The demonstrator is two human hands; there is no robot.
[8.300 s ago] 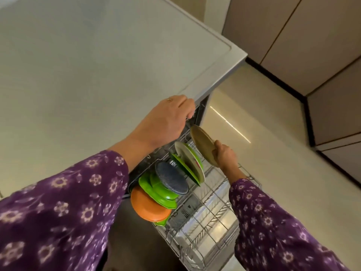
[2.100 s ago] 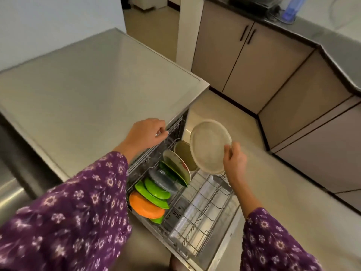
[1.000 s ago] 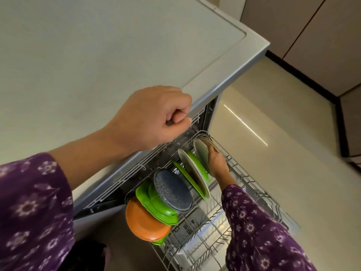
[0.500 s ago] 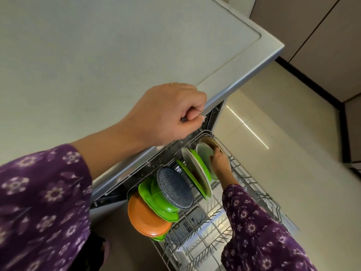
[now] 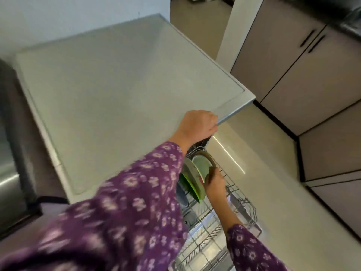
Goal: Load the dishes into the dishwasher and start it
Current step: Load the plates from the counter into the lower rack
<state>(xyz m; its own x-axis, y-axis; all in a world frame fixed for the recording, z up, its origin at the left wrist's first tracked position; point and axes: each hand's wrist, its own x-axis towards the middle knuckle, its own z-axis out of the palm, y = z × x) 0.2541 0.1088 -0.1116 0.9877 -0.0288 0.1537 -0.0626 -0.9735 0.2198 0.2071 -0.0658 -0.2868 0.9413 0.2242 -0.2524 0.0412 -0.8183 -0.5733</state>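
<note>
The dishwasher's wire rack (image 5: 240, 208) is pulled out below the grey dishwasher top (image 5: 121, 98). Several plates stand upright at its far end: a pale round plate (image 5: 203, 165), a tan plate (image 5: 210, 159) behind it, a white plate (image 5: 192, 178) and a green plate (image 5: 187, 184) in front. My right hand (image 5: 214, 184) reaches into the rack and its fingers touch the lower edge of the pale and tan plates. My left hand (image 5: 199, 126) grips the front edge of the dishwasher top with curled fingers. My purple sleeve hides the rack's left part.
Beige cabinet doors (image 5: 293, 55) with dark handles run along the right. A pale tiled floor (image 5: 283, 192) lies beside the rack. A steel appliance (image 5: 9, 173) stands at the far left. A doorway opens at the top middle.
The view has pulled back and swung left, so my left sleeve now covers the orange and dark plates. My right hand stays at the last plates; my left hand still grips the top's edge.
</note>
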